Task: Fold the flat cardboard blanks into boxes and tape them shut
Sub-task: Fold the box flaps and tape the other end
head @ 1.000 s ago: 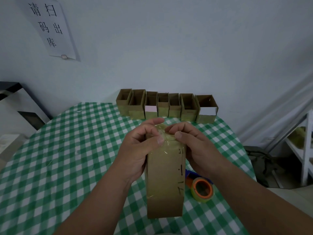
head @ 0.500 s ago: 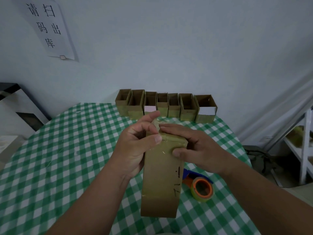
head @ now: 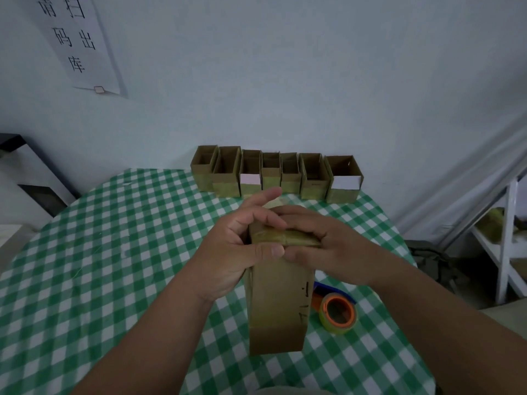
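Observation:
A tall brown cardboard box [head: 278, 303] with shiny tape over its upper part is held above the table in front of me. My left hand [head: 239, 246] grips its top left corner, thumb across the front face. From the right, my right hand [head: 322, 243] wraps the box's taped top end, fingers over the top and thumb on the front. A roll of yellowish tape with an orange core [head: 338, 312] lies on the table just right of the box.
Several open-topped cardboard boxes [head: 273, 175] stand in a row at the far edge of the round table with a green-checked cloth [head: 114, 252]. A white shelf frame [head: 507, 246] stands at the right, and a paper sign [head: 79, 44] hangs on the wall.
My right hand slid down over the box's top end, its thumb moving onto the front face next to my left thumb. The box tilted slightly toward me.

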